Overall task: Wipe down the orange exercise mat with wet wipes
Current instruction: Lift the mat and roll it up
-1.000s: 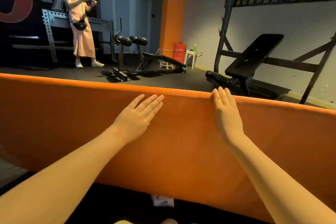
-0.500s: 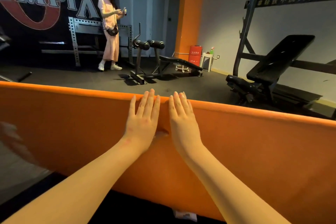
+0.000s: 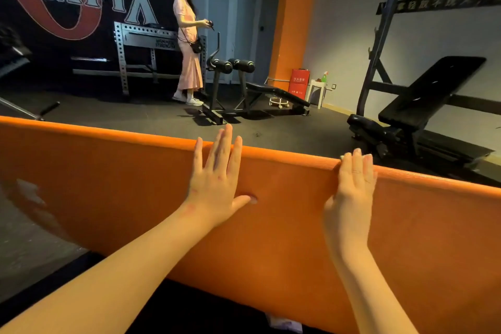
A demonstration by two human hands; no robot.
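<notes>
Now, in the head view, we have both hands on the orange exercise mat (image 3: 298, 238), which fills the lower half of the frame with its rounded far edge running across in front of us. Our left hand (image 3: 217, 184) lies flat and open against it, fingers straight and reaching just past that edge, thumb pressed into the foam. Our right hand (image 3: 352, 190) is flat and open too, fingertips resting on the rim. Half a second ago the two hands were side by side near the middle; they are now well apart, the right one having slid off to the right. Neither hand holds a wipe, so we judge this to be handling or smoothing the mat, with wiping not yet begun. A pale packet (image 3: 283, 324), possibly the wipes, peeks out below the mat's near edge.
</notes>
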